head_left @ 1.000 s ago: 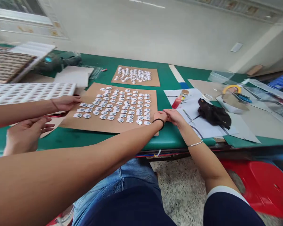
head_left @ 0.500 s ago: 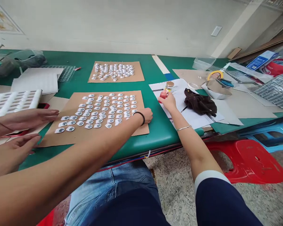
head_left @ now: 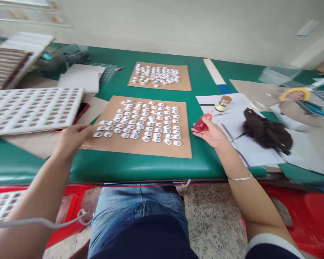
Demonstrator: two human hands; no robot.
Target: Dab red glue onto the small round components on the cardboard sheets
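A brown cardboard sheet (head_left: 162,150) lies before me, carrying rows of small white tabs (head_left: 151,118) with dark round prints. At its left edge is my left hand (head_left: 75,139), fingers bent together and seemingly pinching the board's edge; blur hides the exact grip. Right of the board, my right hand (head_left: 210,130) is turned palm up around a small glossy red bottle-like object (head_left: 201,124). Just behind that hand, a small glass jar (head_left: 223,103) with a gold-coloured lid stands on white paper.
Farther back lies another cardboard sheet (head_left: 159,87) covered with similar tabs. White grid trays (head_left: 35,110) fill the left side. Dark cloth (head_left: 268,130) and metal tools rest on the paper (head_left: 233,127) at right, near yellow tape (head_left: 295,94). Red stools (head_left: 305,216) stand below.
Another person's two hands, one with a black bead bracelet, have left the board. My right hand has turned palm up, moving away from the jar. The view has swung left.
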